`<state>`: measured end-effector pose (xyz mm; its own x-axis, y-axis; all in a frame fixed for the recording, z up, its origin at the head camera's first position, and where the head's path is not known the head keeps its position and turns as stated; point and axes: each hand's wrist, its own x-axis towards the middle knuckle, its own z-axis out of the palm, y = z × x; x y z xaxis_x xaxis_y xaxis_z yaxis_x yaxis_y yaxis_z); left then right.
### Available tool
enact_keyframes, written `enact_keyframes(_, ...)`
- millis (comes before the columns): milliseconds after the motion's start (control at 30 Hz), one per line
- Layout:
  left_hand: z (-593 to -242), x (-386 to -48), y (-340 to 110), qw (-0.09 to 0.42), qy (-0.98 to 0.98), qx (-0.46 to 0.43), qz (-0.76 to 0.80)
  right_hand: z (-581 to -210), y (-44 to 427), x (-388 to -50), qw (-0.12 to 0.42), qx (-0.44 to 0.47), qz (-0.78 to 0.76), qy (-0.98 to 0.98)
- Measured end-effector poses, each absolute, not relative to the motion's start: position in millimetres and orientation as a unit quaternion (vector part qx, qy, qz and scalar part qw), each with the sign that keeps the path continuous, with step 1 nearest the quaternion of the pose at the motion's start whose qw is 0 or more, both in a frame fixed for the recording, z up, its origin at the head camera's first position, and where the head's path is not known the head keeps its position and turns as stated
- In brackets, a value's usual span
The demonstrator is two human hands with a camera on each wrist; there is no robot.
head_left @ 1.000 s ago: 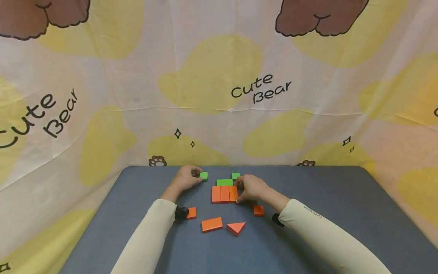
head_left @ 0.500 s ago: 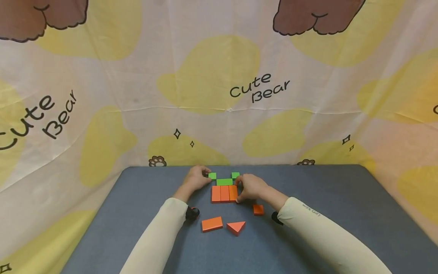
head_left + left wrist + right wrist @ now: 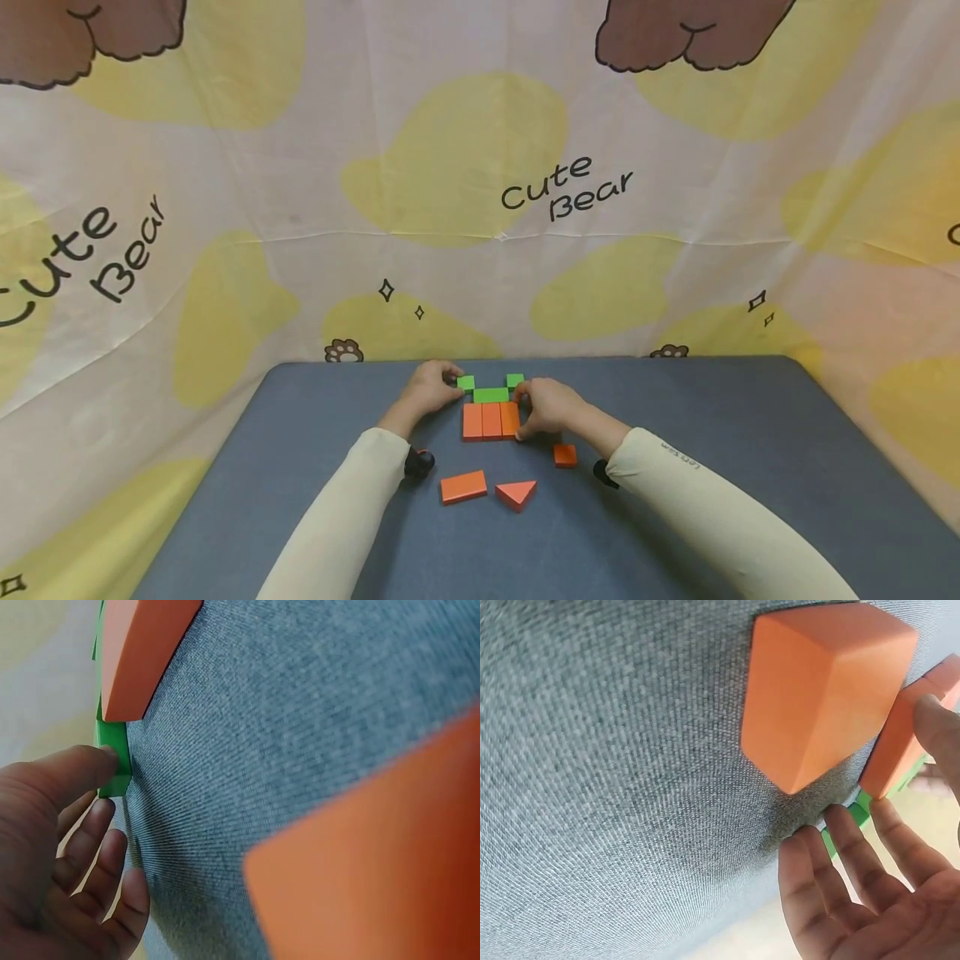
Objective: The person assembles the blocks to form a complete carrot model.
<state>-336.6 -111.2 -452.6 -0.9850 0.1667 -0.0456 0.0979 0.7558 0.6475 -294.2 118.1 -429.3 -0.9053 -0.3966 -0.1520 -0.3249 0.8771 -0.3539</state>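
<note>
Head view: my left hand (image 3: 429,388) pinches the left green cube (image 3: 466,383) at the far left corner of the long green block (image 3: 491,395); my right hand (image 3: 553,408) holds the rightmost orange block (image 3: 510,420) of a side-by-side three, just near of the green. Right green cube (image 3: 514,381) on the far right. Nearer: orange square (image 3: 565,456), orange bar (image 3: 463,487), orange triangle (image 3: 516,495). Left wrist view: thumb on cube, lower fingers loosely bent. Right wrist view: thumb and index finger at the rightmost orange block's near and far ends, other fingers off it.

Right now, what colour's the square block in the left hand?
Green: the square block shows best in left wrist view.
</note>
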Motion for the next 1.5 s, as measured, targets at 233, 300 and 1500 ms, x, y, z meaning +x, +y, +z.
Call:
enact_keyframes(233, -445.7, -333.0, -115.8, 0.047, 0.934, 0.080, 0.346, -426.0, 118.3, -294.9, 0.107, -0.189, -0.163, 0.962)
enact_keyframes(300, -444.4, -331.4, -119.0, 0.048, 0.931, 0.083, 0.353, -426.0, 118.2, -294.9, 0.108, -0.190, -0.163, 0.962)
enact_keyframes(1500, -448.6, -217.4, -169.9, 0.038, 0.960, 0.137, 0.240, -430.8, 121.2, -293.0, 0.114, -0.205, -0.161, 0.959)
